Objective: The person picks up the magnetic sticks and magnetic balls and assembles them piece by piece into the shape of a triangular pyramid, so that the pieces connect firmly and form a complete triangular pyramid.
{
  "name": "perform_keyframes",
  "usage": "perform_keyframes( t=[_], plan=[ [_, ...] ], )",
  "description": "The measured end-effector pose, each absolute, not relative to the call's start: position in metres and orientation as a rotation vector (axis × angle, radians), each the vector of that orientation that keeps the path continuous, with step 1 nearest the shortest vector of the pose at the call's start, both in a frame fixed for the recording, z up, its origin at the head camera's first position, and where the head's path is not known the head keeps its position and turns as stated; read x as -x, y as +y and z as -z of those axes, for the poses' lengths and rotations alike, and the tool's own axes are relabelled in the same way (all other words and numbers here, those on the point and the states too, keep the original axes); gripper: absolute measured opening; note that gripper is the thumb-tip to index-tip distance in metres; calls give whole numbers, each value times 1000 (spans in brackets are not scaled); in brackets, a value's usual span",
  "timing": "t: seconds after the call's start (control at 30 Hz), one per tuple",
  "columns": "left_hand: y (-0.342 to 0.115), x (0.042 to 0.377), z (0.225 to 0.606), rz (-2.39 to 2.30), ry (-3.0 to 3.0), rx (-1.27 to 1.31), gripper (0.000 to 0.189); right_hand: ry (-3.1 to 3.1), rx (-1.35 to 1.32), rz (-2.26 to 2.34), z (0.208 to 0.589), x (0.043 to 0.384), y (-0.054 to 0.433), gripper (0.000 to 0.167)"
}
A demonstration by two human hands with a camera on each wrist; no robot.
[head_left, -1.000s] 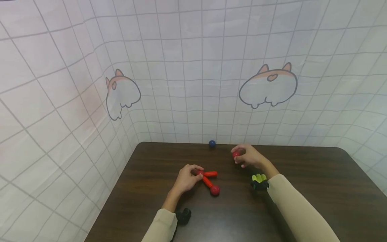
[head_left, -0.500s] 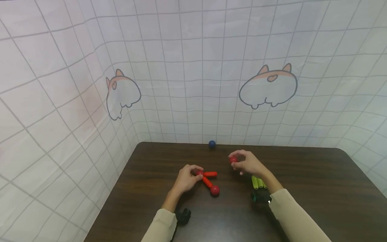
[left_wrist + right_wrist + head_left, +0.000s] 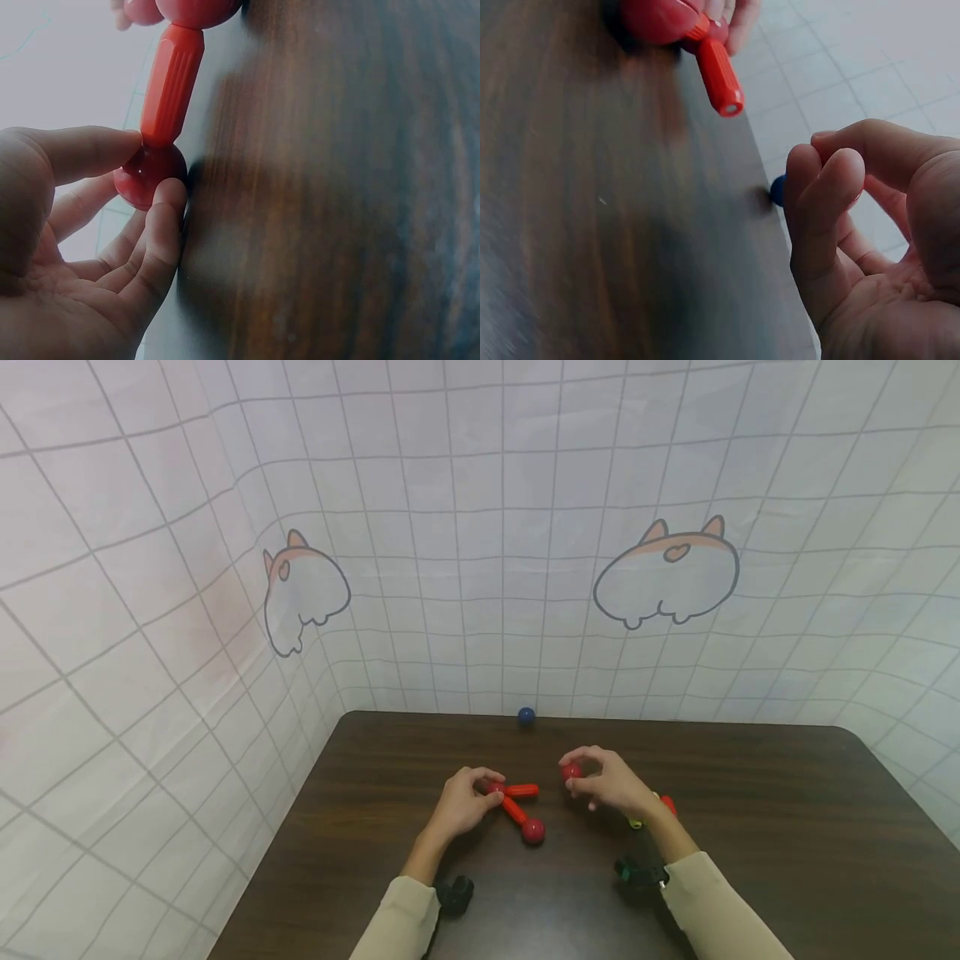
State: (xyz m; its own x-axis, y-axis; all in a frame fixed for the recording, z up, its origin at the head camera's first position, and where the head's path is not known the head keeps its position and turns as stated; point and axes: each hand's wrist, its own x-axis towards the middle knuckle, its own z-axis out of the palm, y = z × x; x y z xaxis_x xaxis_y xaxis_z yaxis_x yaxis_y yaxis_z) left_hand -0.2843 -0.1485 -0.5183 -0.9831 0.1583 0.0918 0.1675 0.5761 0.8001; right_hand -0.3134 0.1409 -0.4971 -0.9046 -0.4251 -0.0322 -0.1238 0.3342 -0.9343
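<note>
My left hand pinches a red ball between thumb and fingers, low over the dark table. Two red rods meet at this ball: one rod points right with a free end, and the other rod slants toward me to a second red ball. Right of them, my right hand holds a loose red ball between thumb and fingertips, apart from the joined pieces. In the right wrist view, the fingers hide nearly all of that ball.
A blue ball sits at the table's far edge by the gridded curtain. Yellow-green rods and a red piece lie partly hidden under my right forearm. Dark wrist cameras hang at both wrists.
My right hand has come toward me and slightly left with its red ball, nearer the free rod. A red piece now shows beside the right forearm. The left hand has stayed put.
</note>
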Motion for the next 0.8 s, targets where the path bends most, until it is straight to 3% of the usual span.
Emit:
perform_keyframes(
  t=[0.8],
  plan=[
    [-148,284,516,1421,-2776,286,23,2321,478,1555,513,309,113,34]
  ],
)
